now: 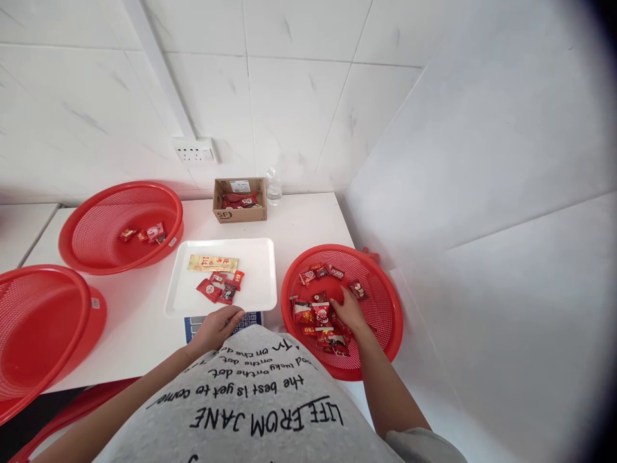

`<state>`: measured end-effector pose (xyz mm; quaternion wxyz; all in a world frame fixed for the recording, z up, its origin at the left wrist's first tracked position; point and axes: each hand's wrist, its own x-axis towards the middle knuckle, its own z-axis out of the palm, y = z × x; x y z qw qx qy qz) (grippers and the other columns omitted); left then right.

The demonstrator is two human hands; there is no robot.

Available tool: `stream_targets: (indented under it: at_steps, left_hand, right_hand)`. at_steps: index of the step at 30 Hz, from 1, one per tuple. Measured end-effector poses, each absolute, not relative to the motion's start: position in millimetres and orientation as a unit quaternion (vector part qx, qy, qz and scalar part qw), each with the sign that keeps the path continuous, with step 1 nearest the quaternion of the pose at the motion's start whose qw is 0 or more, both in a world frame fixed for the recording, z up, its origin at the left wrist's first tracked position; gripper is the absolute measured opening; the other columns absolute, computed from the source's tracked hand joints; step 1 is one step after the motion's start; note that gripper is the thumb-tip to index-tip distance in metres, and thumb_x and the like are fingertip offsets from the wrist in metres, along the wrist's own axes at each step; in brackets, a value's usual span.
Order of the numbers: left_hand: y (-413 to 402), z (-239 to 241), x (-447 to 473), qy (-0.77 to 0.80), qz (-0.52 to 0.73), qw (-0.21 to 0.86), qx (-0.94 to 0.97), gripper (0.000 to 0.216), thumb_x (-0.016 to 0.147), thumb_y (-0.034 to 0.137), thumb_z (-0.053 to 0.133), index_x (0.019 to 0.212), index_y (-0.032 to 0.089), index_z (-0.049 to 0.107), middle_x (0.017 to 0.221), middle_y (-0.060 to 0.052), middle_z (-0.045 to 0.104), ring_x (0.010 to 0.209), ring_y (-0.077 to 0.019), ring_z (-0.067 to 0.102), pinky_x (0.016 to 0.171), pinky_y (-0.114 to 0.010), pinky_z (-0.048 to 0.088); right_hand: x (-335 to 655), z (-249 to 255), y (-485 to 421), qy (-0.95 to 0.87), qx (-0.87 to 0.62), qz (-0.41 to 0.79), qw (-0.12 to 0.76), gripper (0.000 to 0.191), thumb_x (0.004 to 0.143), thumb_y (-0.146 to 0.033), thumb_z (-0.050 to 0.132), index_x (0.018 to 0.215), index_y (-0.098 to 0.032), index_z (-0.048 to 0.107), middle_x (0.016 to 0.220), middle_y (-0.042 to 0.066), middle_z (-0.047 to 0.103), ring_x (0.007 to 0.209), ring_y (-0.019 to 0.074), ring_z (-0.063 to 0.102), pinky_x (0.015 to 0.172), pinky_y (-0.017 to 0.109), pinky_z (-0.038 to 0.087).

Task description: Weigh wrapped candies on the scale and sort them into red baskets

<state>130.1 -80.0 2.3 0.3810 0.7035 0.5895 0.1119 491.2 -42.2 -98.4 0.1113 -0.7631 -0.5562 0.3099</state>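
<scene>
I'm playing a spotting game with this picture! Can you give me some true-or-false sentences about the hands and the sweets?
1. The right hand is in the red basket. True.
2. The white tray holds a long yellow packet. True.
3. The left hand holds a cup. False: the left hand rests on the front of the scale.
4. The tray's sweets are green. False: the sweets there have red wrappers.

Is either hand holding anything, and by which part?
Right hand: cannot tell; it rests among red-wrapped sweets in the round red plastic basket. Left hand rests on the blue-keyed scale, holding nothing.
</scene>
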Motion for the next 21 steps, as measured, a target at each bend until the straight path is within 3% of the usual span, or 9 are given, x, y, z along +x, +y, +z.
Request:
stream_targets:
  at_steps: [6, 11, 13, 17, 21]
  left_hand:
    - [-80, 3, 131, 0.594, 0.115, 0.385, 0.697, 0.036, 0.086, 0.046, 0.031, 0.083, 0.022, 0.058, 0.078, -0.002, 0.064, 0.073, -0.0173, 0.058, 0.067, -0.026, 0.043]
    - [-79, 6, 131, 0.587, 0.116, 0.379, 0.706, 0.036, 0.086, 0.046, 0.031, 0.083, 0.022, 0.058, 0.079, -0.002, 0.064, 0.075, -0.0170, 0.059, 0.068, -0.025, 0.043]
    - [-80, 6, 131, 0.587, 0.116, 0.378, 0.706, 0.036, 0.086, 0.045, 0.031, 0.082, 0.022, 0.058, 0.079, -0.001, 0.064, 0.075, -0.0167, 0.059, 0.068, -0.025, 0.043]
    - [-81, 6, 130, 0.590, 0.116, 0.382, 0.702, 0.035, 0.087, 0.045, 0.031, 0.081, 0.022, 0.058, 0.078, -0.002, 0.064, 0.073, -0.0167, 0.059, 0.067, -0.024, 0.043]
    - [-80, 5, 131, 0.587, 0.118, 0.383, 0.704, 0.035, 0.087, 0.045, 0.031, 0.081, 0.022, 0.058, 0.078, -0.002, 0.064, 0.074, -0.0167, 0.059, 0.067, -0.024, 0.043]
  right_hand:
    - [438, -83, -21, -0.634, -0.671, 0.342, 0.176, 0.055, 0.081, -0.039, 0.043, 0.132, -0.021, 0.036, 0.138, 0.008, 0.037, 0.127, 0.0201, 0.033, 0.102, 0.035, 0.029]
    - [414, -82, -9, -0.688, -0.648, 0.325, 0.041, 0.058, 0.080, -0.040, 0.048, 0.134, -0.024, 0.035, 0.147, 0.007, 0.018, 0.135, 0.0280, 0.008, 0.104, 0.048, 0.016]
    - [410, -85, -10, -0.694, -0.642, 0.326, -0.003, 0.058, 0.079, -0.040, 0.051, 0.133, -0.025, 0.036, 0.148, 0.008, 0.016, 0.135, 0.0296, 0.004, 0.102, 0.052, 0.015]
    - [411, -87, -19, -0.712, -0.636, 0.297, 0.017, 0.038, 0.079, -0.038, 0.051, 0.113, -0.022, 0.056, 0.137, 0.009, 0.037, 0.129, 0.0285, 0.022, 0.101, 0.047, 0.017]
    - [426, -86, -18, -0.689, -0.654, 0.306, 0.062, 0.023, 0.080, -0.035, 0.048, 0.087, -0.019, 0.063, 0.101, 0.009, 0.061, 0.100, 0.0232, 0.051, 0.090, 0.037, 0.033]
